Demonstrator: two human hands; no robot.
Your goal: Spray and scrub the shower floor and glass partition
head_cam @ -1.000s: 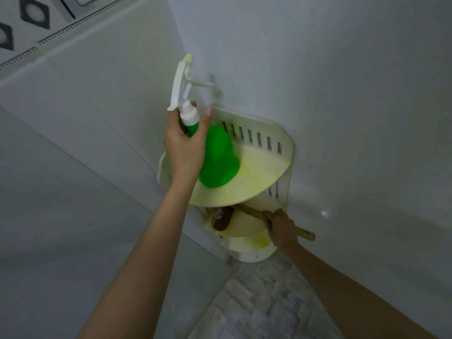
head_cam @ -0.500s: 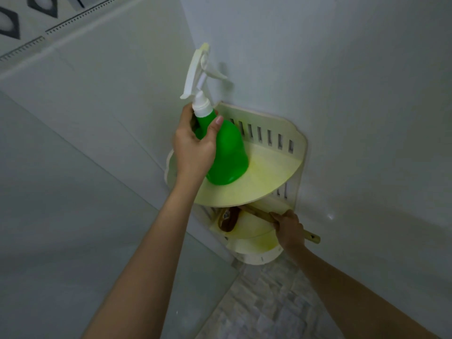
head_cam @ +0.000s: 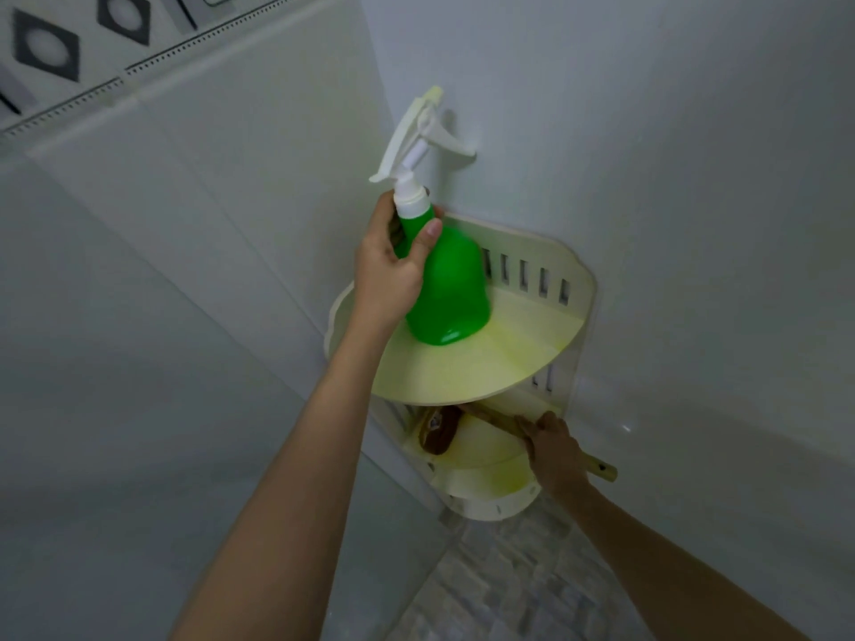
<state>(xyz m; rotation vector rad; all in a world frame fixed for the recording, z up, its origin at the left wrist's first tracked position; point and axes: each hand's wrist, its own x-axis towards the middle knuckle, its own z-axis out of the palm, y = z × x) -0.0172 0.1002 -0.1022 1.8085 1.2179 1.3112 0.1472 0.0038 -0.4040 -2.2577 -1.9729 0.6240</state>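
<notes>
Now | left hand (head_cam: 388, 270) grips neck of green plastic spray bottle (head_cam: 453, 289), white trigger, its base newly tilting off cream corner shelf (head_cam: 509, 363) | right hand (head_cam: 557, 455), below, still clutches handle of brown wooden brush (head_cam: 437, 437) | tools fetched; spraying comes next.
</notes>
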